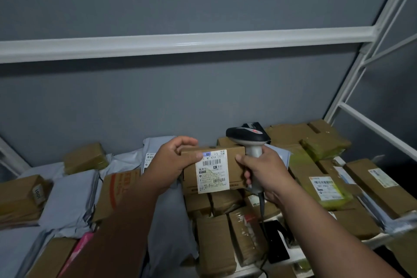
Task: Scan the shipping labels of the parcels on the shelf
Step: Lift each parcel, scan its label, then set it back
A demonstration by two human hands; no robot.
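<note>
My left hand (173, 160) grips the left end of a small brown cardboard parcel (234, 164), thumb lying over the top corner of its white shipping label (213, 171). The label faces me and carries barcodes. My right hand (261, 173) holds the grey handle of a barcode scanner (247, 136), whose black head sits just above and behind the parcel's right end. My right thumb touches the parcel's right edge. The scanner's cable (261, 207) hangs down below my right wrist.
The shelf is packed with brown taped boxes (216, 244) and grey plastic mailers (70, 196). A labelled box (325, 187) lies at the right. White shelf rails (180, 45) cross above and an upright (352, 79) stands at the right. A grey wall is behind.
</note>
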